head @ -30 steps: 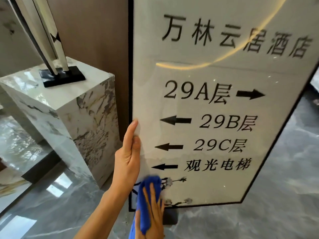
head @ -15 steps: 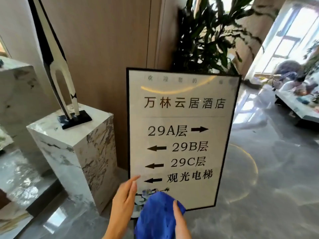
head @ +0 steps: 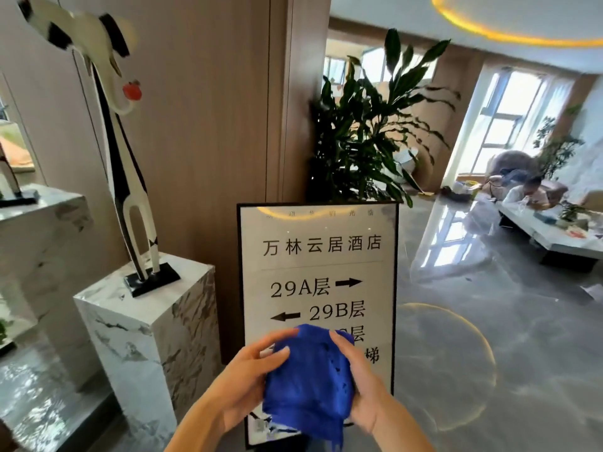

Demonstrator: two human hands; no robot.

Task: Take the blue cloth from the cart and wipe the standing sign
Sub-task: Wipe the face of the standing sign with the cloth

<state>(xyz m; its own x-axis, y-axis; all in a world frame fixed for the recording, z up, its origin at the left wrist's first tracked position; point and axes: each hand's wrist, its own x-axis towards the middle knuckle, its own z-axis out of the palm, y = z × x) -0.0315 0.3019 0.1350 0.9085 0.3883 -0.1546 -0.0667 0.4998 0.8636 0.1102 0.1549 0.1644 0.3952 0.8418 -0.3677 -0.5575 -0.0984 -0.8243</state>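
We hold the blue cloth bunched between both hands, in front of the lower part of the standing sign and covering some of its lower lettering. Our left hand grips the cloth's left side, fingers curled over its upper edge. Our right hand grips the right side, thumb across the front and palm cupped under the fabric. The cloth hangs down in folds below both hands; whether it touches the sign face we cannot tell. The sign stands upright on the grey polished floor, black frame, pale face with dark characters and arrows, a curved light reflection near its top edge. Just left of the sign stands a white marble pedestal; on its top, toward the back edge, a tall black-and-white sculpture rises from a black base. A taller marble block sits further left. Directly behind the sign's top edge is a leafy plant, against a wood-panelled wall. Well apart, at far right, a low white table stands near bright windows.
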